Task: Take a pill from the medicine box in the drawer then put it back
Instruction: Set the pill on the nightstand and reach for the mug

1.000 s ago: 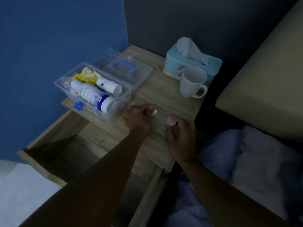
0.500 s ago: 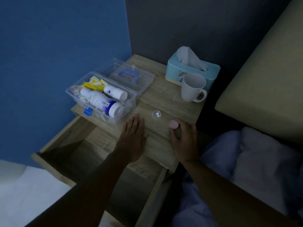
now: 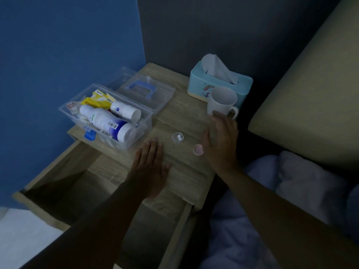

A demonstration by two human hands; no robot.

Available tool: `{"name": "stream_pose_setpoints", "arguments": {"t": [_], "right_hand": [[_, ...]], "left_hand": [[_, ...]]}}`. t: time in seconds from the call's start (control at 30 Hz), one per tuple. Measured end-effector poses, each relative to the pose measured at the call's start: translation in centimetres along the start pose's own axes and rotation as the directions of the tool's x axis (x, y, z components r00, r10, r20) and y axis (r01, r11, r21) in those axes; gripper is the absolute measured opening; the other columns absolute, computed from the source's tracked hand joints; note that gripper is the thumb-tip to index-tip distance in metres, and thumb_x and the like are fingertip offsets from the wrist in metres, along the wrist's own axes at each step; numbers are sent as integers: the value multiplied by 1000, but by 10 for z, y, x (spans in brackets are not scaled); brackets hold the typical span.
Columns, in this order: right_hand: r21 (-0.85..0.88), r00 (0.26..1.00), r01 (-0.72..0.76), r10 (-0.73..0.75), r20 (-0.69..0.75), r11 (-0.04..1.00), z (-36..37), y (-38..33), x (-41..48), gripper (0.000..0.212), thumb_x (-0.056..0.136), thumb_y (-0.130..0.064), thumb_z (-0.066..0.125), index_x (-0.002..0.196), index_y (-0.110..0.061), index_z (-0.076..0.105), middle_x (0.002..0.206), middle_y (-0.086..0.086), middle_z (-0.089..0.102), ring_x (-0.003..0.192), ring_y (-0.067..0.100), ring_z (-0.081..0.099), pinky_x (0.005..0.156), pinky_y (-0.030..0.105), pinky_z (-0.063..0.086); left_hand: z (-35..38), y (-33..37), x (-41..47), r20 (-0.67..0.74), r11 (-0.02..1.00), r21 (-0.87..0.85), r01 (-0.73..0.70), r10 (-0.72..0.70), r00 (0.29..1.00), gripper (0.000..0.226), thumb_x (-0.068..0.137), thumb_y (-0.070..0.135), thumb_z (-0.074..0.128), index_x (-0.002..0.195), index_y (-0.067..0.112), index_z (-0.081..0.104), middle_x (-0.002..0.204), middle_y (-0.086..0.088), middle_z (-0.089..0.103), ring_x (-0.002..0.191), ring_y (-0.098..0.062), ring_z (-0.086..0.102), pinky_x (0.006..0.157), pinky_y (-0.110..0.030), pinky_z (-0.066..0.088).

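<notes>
The clear medicine box (image 3: 147, 121) stands open on the nightstand's left side, holding white bottles and yellow packets. Its lid (image 3: 141, 90) with a blue handle lies behind it. A small clear cap with white pills (image 3: 178, 137) sits on the wood between my hands. A pink-topped pill bottle (image 3: 198, 149) stands to its right. My left hand (image 3: 150, 166) rests flat and open on the top near the front edge. My right hand (image 3: 221, 140) hovers open with spread fingers, just right of the pink-topped bottle and below the mug. The drawer (image 3: 81, 191) under the top is pulled out.
A white mug (image 3: 221, 102) stands at the back right in front of a teal tissue box (image 3: 219, 82). A blue wall is at left, a dark wall behind. A beige headboard (image 3: 310, 94) and pale bedding (image 3: 281, 200) lie to the right.
My left hand set the clear cap with pills on the wood and drew back flat. My right hand let go of the pink-topped bottle and moved up toward the mug.
</notes>
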State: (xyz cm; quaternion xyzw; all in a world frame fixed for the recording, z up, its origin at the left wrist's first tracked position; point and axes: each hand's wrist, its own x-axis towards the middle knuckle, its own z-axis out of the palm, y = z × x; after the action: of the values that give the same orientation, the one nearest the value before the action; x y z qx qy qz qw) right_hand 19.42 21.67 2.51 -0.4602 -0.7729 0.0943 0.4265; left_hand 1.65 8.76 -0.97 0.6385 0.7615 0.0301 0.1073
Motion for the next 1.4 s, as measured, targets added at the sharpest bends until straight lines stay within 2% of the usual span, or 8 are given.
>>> {"name": "stream_pose_setpoints", "arguments": {"t": [0.1,0.27,0.37,0.5,0.7,0.8,1.07,1.4], "right_hand": [[-47,997,-58,56,-47,997,-2,2,35,39,81,-18,63,119,-9,63,131,10,57,122,28,47,102,32,33],[-185,966,-246,257,35,951,3,24,73,72,79,-41,65,140,-9,44,145,12,43,131,32,37,104,46,42],[-174,959,-267,280,55,948,6,33,85,79,75,-48,70,139,-13,40,140,9,45,129,28,40,98,42,48],[-140,952,-283,295,78,949,12,35,92,69,72,-51,72,127,-17,48,129,3,51,124,22,47,91,40,53],[-158,942,-304,321,98,939,13,31,100,71,71,-43,79,128,-13,50,130,6,52,122,24,48,92,39,52],[-119,909,-370,386,159,921,7,25,107,80,65,-40,86,132,-13,50,131,7,51,119,22,50,85,30,47],[5,946,-219,211,248,976,-13,-18,98,79,65,-40,87,131,-9,55,128,5,59,118,20,52,90,30,45],[1,924,-213,201,324,977,-12,-28,76,82,58,-47,88,126,-9,60,120,6,64,110,21,57,85,28,43]], "left_hand": [[-2,2,-1,1,1000,-2,5,-5,1000,71,98,51,19,155,14,-4,163,-11,-9,150,-25,-8,121,-41,-2],[-1,1,-2,-9,1000,21,4,-4,1000,70,98,51,17,155,13,-1,163,-12,-5,150,-26,-5,122,-44,3],[-3,2,-1,-17,1000,9,-5,5,1000,72,96,53,12,155,13,2,163,-12,-2,151,-26,-2,121,-42,0],[-3,3,-2,-41,1000,14,0,1,999,70,97,52,13,155,14,1,163,-11,-4,151,-25,-4,118,-38,-6],[-5,4,-4,-38,1000,24,5,-4,999,68,99,49,18,155,14,-2,163,-10,-7,151,-25,-6,120,-40,-4],[-4,4,-4,-35,999,30,13,-12,999,69,99,49,17,155,15,-3,163,-10,-7,150,-25,-6,120,-40,-4],[-4,2,-3,-6,1000,-2,13,-13,1000,70,98,52,15,155,16,-5,163,-9,-10,150,-24,-10,119,-40,-7],[-6,3,-4,8,1000,29,4,-4,1000,68,99,48,15,155,14,-3,163,-11,-9,150,-26,-7,122,-44,1]]}}
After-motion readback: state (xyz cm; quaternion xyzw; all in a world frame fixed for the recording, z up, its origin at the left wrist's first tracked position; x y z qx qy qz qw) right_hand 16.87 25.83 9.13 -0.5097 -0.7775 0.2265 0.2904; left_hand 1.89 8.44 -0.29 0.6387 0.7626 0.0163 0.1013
